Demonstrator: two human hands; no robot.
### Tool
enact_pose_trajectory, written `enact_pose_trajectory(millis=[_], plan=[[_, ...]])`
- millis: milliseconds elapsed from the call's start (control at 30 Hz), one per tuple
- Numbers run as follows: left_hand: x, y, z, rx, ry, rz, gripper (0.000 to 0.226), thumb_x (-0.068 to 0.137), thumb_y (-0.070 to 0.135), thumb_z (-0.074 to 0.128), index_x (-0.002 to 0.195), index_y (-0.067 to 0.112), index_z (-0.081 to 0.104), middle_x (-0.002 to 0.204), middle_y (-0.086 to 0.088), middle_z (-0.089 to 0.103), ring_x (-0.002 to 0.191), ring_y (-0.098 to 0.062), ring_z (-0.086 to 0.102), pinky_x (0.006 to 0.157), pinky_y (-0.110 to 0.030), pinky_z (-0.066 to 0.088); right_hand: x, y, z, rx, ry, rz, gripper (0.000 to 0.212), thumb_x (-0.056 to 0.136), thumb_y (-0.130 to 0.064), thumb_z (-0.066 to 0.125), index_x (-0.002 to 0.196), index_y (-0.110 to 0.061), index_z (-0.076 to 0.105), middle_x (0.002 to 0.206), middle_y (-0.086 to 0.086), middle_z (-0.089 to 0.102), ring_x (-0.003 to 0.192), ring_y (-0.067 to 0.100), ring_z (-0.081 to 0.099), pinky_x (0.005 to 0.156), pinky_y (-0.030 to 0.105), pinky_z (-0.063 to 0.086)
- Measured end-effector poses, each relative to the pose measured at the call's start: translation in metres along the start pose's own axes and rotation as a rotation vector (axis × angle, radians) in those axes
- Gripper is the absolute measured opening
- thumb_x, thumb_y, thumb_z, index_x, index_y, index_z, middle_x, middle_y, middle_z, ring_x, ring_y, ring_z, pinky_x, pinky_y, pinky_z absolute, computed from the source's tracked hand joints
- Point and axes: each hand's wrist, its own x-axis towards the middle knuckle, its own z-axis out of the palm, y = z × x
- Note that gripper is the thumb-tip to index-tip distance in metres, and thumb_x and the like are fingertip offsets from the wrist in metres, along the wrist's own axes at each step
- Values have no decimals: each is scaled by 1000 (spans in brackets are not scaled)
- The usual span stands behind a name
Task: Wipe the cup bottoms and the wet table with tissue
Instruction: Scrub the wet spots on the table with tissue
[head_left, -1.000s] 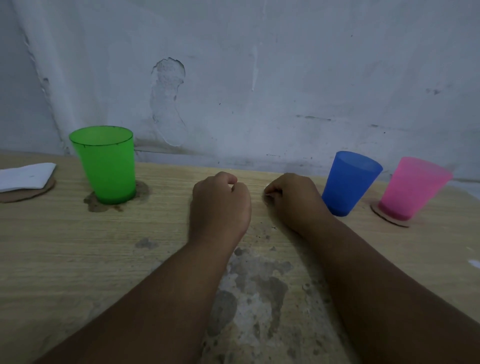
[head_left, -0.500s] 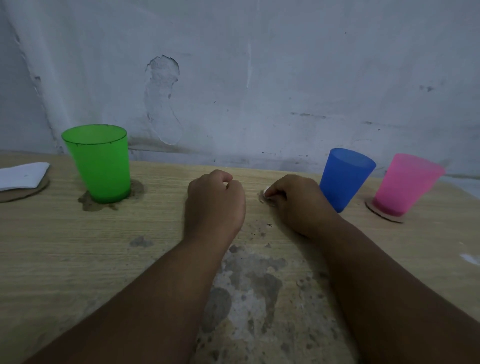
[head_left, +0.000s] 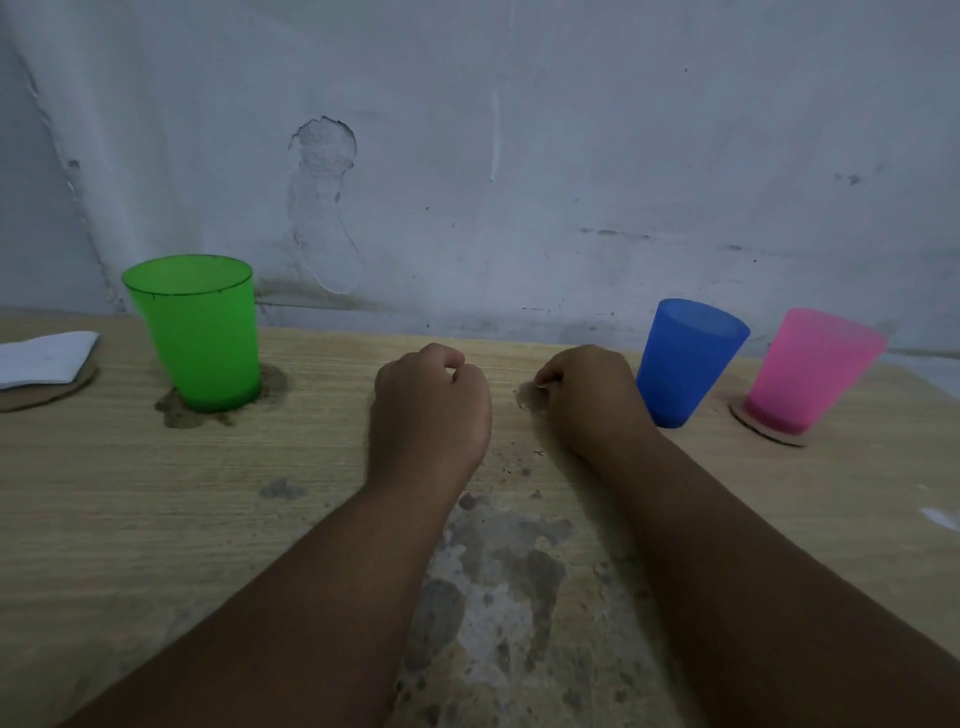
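Observation:
A green cup (head_left: 200, 332) stands upright at the back left of the wooden table (head_left: 130, 493), in a dark wet patch (head_left: 174, 410). At the back right stand a blue cup (head_left: 685, 361) and a pink cup (head_left: 808, 369); the pink one sits on a round cardboard coaster (head_left: 769, 434). A folded white tissue (head_left: 44, 356) lies on another coaster at the far left edge. My left hand (head_left: 431, 410) rests on the table in the middle, fingers curled, holding nothing. My right hand (head_left: 592, 395) lies beside it, fingers curled, just left of the blue cup.
A worn, peeled patch (head_left: 493, 582) with dark stains covers the table between my forearms. A small damp spot (head_left: 283, 489) lies left of it. A scuffed white wall (head_left: 493, 182) rises right behind the cups.
Both hands stay curled in the same place on the table. The view has shifted slightly; the cups have not moved.

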Motion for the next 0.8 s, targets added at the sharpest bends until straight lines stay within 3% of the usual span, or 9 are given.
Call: enact_pose_trajectory(millis=[100,200,367,467,567,700,800], plan=[[2,-1,0,7,-1,4,44,81,35,43,117,28,69,116,-1,66,94,-19,64,85,-46,57,-6,-10,4,-22,-37,-88,28,89,-8,55,109,-17,73,109,5,70,101,23,64,87,32,53],[2,-2,0,17,3,4,40,84,32,44,114,27,70,115,0,66,94,-18,63,86,-45,57,-9,-7,1,15,-57,-122,27,93,-9,57,111,-19,75,117,-2,71,106,16,64,92,18,44],[2,0,0,2,-1,-1,44,79,35,42,111,26,71,111,-2,68,93,-21,65,85,-46,57,-11,10,-3,145,73,23,30,92,-2,56,113,-14,73,117,-1,71,105,12,64,84,13,41],[1,0,0,10,-3,6,43,82,34,43,114,27,70,114,-1,67,96,-21,64,87,-47,56,-15,0,-5,130,83,-83,25,93,-9,57,111,-16,74,115,-2,71,103,11,63,85,15,42],[2,-1,0,11,-5,0,47,80,36,40,116,28,69,116,-1,66,96,-20,63,87,-47,56,-21,-18,0,-44,-79,-246,30,94,-10,53,113,-19,74,114,1,69,102,21,64,89,25,49],[1,0,-1,1,2,-5,45,81,35,42,116,27,69,117,-1,65,95,-19,63,88,-47,56,-21,-15,4,-38,-16,-183,21,90,-15,54,100,-19,73,96,5,69,91,25,66,77,35,55],[2,0,-1,1,6,-4,42,82,33,46,116,27,69,117,-1,65,94,-19,63,86,-47,56,-18,-13,2,-111,-60,-130,30,91,-9,55,115,-18,72,113,4,69,102,23,64,90,34,54]])
